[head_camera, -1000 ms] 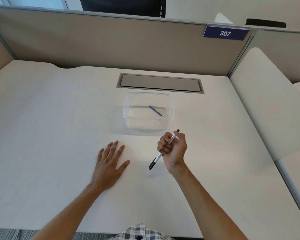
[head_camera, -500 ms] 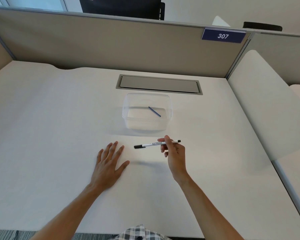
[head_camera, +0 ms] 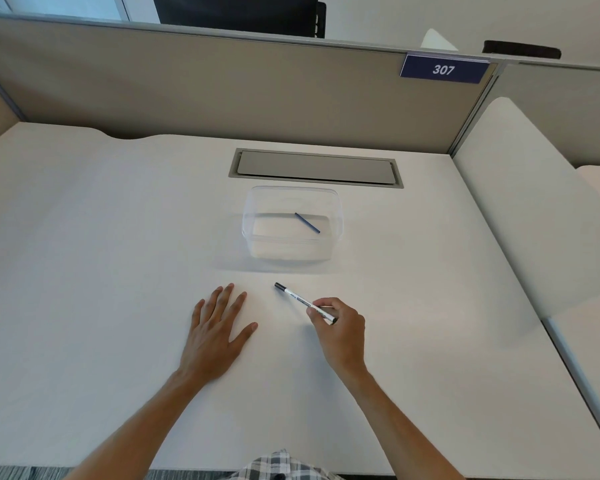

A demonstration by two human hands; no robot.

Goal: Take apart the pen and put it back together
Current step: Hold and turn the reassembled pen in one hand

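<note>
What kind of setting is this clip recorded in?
Most likely an office cubicle: a white desk fenced by fabric partition panels, a numbered plate reading 307 on the partition, and a cable hatch set into the desktop.

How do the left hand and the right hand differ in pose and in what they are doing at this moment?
The left hand lies flat on the desk with fingers straight and spread; the right hand has its fingers curled. The left hand holds nothing; the right hand pinches the pen near its rear end, the dark tip pointing away to the left. Both are bare and sit in front of the clear container.
</note>
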